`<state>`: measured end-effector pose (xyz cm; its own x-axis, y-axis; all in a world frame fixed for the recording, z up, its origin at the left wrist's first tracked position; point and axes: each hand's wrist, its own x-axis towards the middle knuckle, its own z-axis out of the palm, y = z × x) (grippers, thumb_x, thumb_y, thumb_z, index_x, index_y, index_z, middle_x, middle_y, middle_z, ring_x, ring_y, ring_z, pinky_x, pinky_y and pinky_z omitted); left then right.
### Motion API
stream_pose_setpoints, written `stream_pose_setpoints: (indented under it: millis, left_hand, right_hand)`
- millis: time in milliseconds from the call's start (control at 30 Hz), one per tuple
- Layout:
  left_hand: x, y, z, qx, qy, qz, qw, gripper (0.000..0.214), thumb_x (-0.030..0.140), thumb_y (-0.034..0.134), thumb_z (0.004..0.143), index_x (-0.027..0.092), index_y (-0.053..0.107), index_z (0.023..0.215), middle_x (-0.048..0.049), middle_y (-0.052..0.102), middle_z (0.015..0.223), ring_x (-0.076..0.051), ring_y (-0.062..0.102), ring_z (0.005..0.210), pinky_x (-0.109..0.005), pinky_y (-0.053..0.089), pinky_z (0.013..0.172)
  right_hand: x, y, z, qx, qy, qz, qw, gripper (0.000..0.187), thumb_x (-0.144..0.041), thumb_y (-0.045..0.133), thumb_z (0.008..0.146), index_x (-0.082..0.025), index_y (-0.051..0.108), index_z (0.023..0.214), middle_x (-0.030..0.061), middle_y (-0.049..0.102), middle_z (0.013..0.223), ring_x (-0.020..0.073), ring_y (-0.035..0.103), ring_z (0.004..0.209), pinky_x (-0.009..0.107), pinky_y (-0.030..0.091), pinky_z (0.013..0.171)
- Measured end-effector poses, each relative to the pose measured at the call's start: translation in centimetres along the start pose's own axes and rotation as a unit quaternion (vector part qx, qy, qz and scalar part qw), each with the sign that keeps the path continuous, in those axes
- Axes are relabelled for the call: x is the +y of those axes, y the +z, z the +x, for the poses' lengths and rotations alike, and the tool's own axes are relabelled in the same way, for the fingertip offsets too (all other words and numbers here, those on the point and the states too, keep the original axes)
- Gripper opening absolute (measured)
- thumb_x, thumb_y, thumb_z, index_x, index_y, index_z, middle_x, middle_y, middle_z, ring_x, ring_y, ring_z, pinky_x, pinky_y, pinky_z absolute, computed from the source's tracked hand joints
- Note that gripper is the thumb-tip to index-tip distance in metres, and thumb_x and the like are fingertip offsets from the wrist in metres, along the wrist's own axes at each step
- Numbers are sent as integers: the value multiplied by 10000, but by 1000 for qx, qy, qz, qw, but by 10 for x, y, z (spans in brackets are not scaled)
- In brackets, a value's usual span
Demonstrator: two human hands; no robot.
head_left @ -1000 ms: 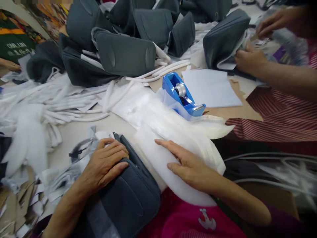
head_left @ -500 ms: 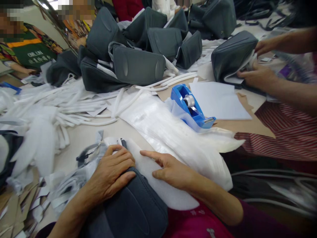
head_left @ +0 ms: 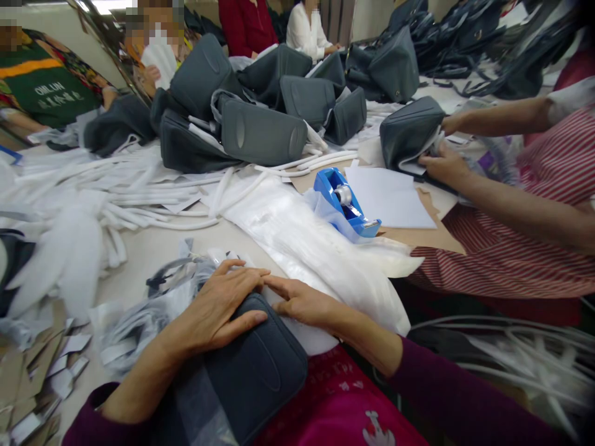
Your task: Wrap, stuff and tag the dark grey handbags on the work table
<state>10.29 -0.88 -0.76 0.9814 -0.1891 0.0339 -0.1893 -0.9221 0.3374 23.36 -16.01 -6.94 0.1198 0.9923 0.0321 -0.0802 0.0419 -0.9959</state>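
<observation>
pressing the grey bag (head_left: 264,371) at the near edge of the table (head_left: 153,251), the left hand (head_left: 218,313) is lying open-fingered across it while the right hand (head_left: 302,303), flat and gripping nothing, is smoothing white padding (head_left: 313,339) beside it, which likely calls for a careful tuck.

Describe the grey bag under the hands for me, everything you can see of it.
The grey bag is dark and leather-like, with a stitched oval panel on its face. It lies flat at the near edge of the table, beside a pink garment. The left hand lies spread on its top end; the right hand touches its upper corner. White padding lies alongside.
</observation>
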Motion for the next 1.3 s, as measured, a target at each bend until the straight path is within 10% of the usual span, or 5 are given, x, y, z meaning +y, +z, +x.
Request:
stream_pose_setpoints:
  millis: [167, 333, 633, 933, 1300]
  left_hand:
    - [-2, -2, -2, -16, 13, -1, 1000, 244, 396, 520, 910, 209, 530, 1067, -96, 589, 1310, -247, 511, 1231, -407, 226, 1079]
    - [-4, -6, -2, -25, 9, -15, 1000, 236, 416, 511, 910, 218, 562, 1029, -91, 567, 1355, -264, 510, 1236, -411, 239, 1066]
    - [-4, -8, -3, -23, 17, -37, 999, 239, 405, 493, 913, 228, 559, 1059, -87, 544, 1382, -270, 482, 1270, -407, 242, 1073]
    - [-6, -6, -4, -20, 19, -69, 997, 283, 440, 453, 923, 223, 506, 1097, -101, 539, 1380, -274, 465, 1285, -424, 244, 1083]
    - [-1, -6, 4, -26, 6, -60, 998, 275, 397, 401, 944, 228, 566, 1085, -71, 591, 1300, -271, 521, 1197, -419, 300, 1044]
  right_hand:
    - [-26, -11, -62, 39, -8, -151, 988, 529, -11, 414, 851, -243, 543, 1309, 57, 524, 1393, 161, 482, 1284, 381, 365, 1101]
    - [-30, -21, -97, -72, -69, -303, 948, 685, 100, 372, 760, -223, 480, 1355, 86, 316, 1543, 175, 324, 1406, 376, 339, 1126]
    - [-11, -22, -73, -15, -172, -313, 934, 347, 17, 411, 848, -158, 626, 1057, 109, 592, 1171, 162, 543, 1094, 312, 457, 960]
    - [-15, 8, -46, 147, 35, -174, 973, 224, -96, 684, 681, -191, 498, 760, -80, 463, 613, 74, 433, 559, 191, 309, 519]
    - [-32, 6, -5, 44, -5, -197, 979, 174, -82, 618, 693, -166, 513, 583, -71, 427, 544, 67, 409, 537, 193, 287, 513]
